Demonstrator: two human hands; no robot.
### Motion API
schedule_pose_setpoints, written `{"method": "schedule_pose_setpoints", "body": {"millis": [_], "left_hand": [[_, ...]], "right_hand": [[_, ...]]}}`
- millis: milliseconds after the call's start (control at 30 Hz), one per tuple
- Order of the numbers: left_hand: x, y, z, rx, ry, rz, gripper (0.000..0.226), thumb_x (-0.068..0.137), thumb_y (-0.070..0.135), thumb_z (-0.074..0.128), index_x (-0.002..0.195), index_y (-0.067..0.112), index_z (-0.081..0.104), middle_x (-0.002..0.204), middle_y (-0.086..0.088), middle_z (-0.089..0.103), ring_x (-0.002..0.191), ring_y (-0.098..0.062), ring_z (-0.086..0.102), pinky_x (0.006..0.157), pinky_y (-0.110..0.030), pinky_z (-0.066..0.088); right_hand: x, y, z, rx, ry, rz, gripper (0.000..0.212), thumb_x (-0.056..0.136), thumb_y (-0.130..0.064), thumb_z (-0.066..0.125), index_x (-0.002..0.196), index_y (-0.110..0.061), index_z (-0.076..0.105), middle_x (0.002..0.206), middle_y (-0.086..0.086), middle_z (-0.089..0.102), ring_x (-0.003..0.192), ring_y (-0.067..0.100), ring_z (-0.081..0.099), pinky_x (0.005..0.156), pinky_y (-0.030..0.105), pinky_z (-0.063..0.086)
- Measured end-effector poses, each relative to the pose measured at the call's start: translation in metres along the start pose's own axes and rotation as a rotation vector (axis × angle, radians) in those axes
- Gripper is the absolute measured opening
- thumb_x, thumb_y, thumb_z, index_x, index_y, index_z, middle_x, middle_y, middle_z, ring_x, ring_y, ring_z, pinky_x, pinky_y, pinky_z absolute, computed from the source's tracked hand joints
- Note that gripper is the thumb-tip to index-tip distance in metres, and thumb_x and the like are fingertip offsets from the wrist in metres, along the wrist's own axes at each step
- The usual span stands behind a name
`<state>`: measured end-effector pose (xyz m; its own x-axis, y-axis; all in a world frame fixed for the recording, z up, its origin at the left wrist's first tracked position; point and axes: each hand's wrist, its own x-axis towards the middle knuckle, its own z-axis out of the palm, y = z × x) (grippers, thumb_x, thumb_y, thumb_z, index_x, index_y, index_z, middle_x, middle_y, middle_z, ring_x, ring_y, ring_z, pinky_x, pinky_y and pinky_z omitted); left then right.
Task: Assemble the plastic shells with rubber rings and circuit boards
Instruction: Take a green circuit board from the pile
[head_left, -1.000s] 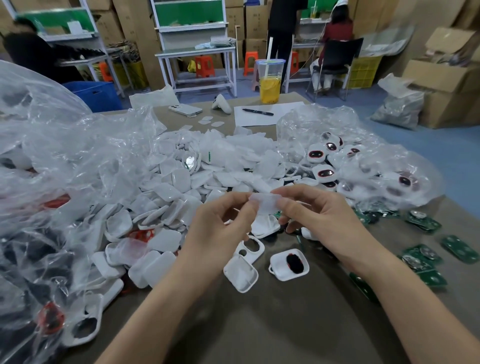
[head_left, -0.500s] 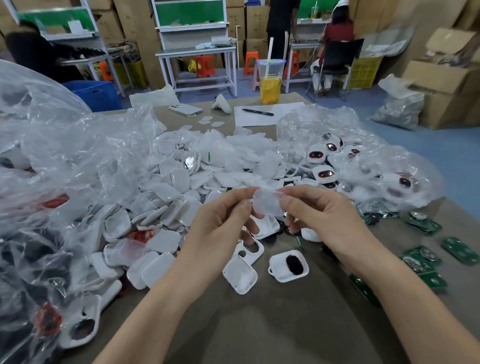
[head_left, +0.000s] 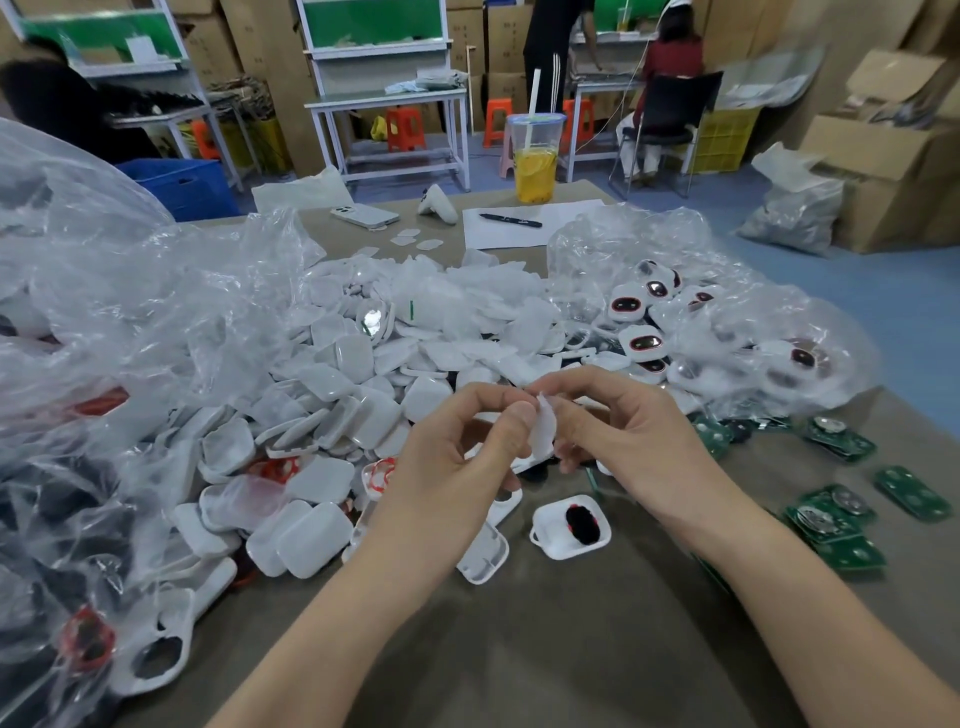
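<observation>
Fingers of left hand and right hand on half-hidden white piece

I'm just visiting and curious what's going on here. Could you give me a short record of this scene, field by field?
Held item: small white plastic piece
Left hand: pinches the piece
Right hand: pinches it too
Behind hands: pile of white plastic shells
Right side: green circuit boards on the table
Below hands: white shell with a dark insert
Far edge: cup of yellow drink
</observation>
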<state>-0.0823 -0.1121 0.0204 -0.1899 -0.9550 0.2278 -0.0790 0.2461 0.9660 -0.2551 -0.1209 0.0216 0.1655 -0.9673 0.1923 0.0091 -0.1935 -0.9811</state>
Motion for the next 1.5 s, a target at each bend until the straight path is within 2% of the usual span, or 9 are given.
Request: {"method": "schedule_pose_setpoints", "body": {"millis": [233, 400, 600, 700, 900, 1033, 1167, 1300, 1500], "left_hand": [[0.001, 0.000, -0.001, -0.048, -0.008, -0.027, 0.022, 0.089, 0.036, 0.073, 0.107, 0.039, 0.062, 0.093, 0.008, 0.072, 0.069, -0.005, 0.065, 0.060, -0.016, 0.050], [0.003, -0.005, -0.005, 0.018, 0.063, -0.047, 0.010, 0.087, 0.038, 0.069, 0.091, 0.046, 0.064, 0.084, 0.012, 0.070, 0.068, -0.004, 0.061, 0.060, -0.020, 0.050], [0.000, -0.006, -0.004, 0.113, 0.001, -0.034, 0.011, 0.088, 0.041, 0.063, 0.095, 0.048, 0.060, 0.087, 0.012, 0.072, 0.079, -0.010, 0.065, 0.074, -0.034, 0.053], [-0.003, -0.006, -0.006, 0.216, -0.056, -0.013, 0.010, 0.093, 0.037, 0.062, 0.094, 0.047, 0.059, 0.086, 0.013, 0.072, 0.075, -0.009, 0.065, 0.066, -0.017, 0.047], [-0.012, -0.010, -0.005, 0.424, -0.233, -0.022, 0.011, 0.095, 0.036, 0.060, 0.095, 0.047, 0.060, 0.085, 0.014, 0.068, 0.057, -0.002, 0.051, 0.057, -0.011, 0.041], [-0.015, -0.012, 0.000, 0.432, -0.219, 0.019, 0.009, 0.090, 0.044, 0.057, 0.097, 0.049, 0.060, 0.084, 0.016, 0.068, 0.066, -0.004, 0.058, 0.060, -0.010, 0.041], [-0.016, -0.017, 0.004, 0.470, -0.202, 0.027, 0.009, 0.092, 0.042, 0.059, 0.096, 0.050, 0.059, 0.081, 0.017, 0.067, 0.061, -0.002, 0.054, 0.059, -0.011, 0.041], [-0.019, -0.020, 0.007, 0.540, -0.217, 0.034, 0.007, 0.090, 0.046, 0.054, 0.096, 0.048, 0.058, 0.079, 0.017, 0.065, 0.064, -0.003, 0.057, 0.058, -0.017, 0.043], [-0.021, -0.019, 0.011, 0.653, -0.179, 0.088, 0.017, 0.086, 0.052, 0.044, 0.099, 0.046, 0.053, 0.081, 0.022, 0.063, 0.071, -0.005, 0.060, 0.057, -0.021, 0.044]], "right_hand": [[-0.001, -0.001, 0.000, -0.028, -0.022, 0.024, 0.012, 0.091, -0.020, 0.070, 0.102, -0.026, 0.075, 0.086, 0.008, 0.067, 0.064, 0.015, 0.058, 0.059, 0.021, 0.051], [-0.002, -0.004, -0.004, 0.131, -0.034, 0.090, 0.027, 0.086, -0.039, 0.065, 0.100, -0.018, 0.075, 0.084, 0.008, 0.067, 0.067, 0.018, 0.062, 0.061, 0.028, 0.056], [-0.005, -0.004, -0.014, -0.018, -0.004, 0.073, 0.012, 0.090, -0.020, 0.070, 0.098, -0.024, 0.077, 0.079, 0.007, 0.070, 0.062, 0.015, 0.063, 0.063, 0.021, 0.054], [-0.011, -0.005, -0.023, -0.114, -0.036, 0.056, 0.013, 0.089, -0.031, 0.068, 0.100, -0.031, 0.075, 0.076, 0.002, 0.070, 0.064, 0.014, 0.064, 0.065, 0.022, 0.053], [-0.033, 0.003, -0.053, -0.638, 0.108, -0.105, 0.018, 0.086, -0.059, 0.060, 0.099, -0.049, 0.069, 0.092, -0.016, 0.070, 0.084, 0.005, 0.064, 0.072, 0.014, 0.048], [-0.041, 0.011, -0.052, -0.901, -0.059, -0.254, 0.031, 0.080, -0.068, 0.063, 0.099, -0.045, 0.070, 0.106, -0.029, 0.064, 0.112, 0.000, 0.054, 0.094, 0.009, 0.036], [-0.039, 0.016, -0.054, -0.996, -0.193, -0.186, 0.055, 0.069, -0.086, 0.057, 0.109, -0.050, 0.068, 0.122, -0.037, 0.053, 0.130, -0.005, 0.036, 0.106, 0.018, 0.027], [-0.037, 0.021, -0.054, -1.069, -0.231, -0.172, 0.058, 0.069, -0.087, 0.053, 0.110, -0.049, 0.069, 0.129, -0.035, 0.049, 0.136, -0.003, 0.029, 0.111, 0.028, 0.026], [-0.038, 0.018, -0.051, -1.043, -0.235, -0.171, 0.059, 0.065, -0.090, 0.052, 0.103, -0.047, 0.064, 0.131, -0.036, 0.047, 0.136, -0.010, 0.022, 0.109, 0.015, 0.016]]}}
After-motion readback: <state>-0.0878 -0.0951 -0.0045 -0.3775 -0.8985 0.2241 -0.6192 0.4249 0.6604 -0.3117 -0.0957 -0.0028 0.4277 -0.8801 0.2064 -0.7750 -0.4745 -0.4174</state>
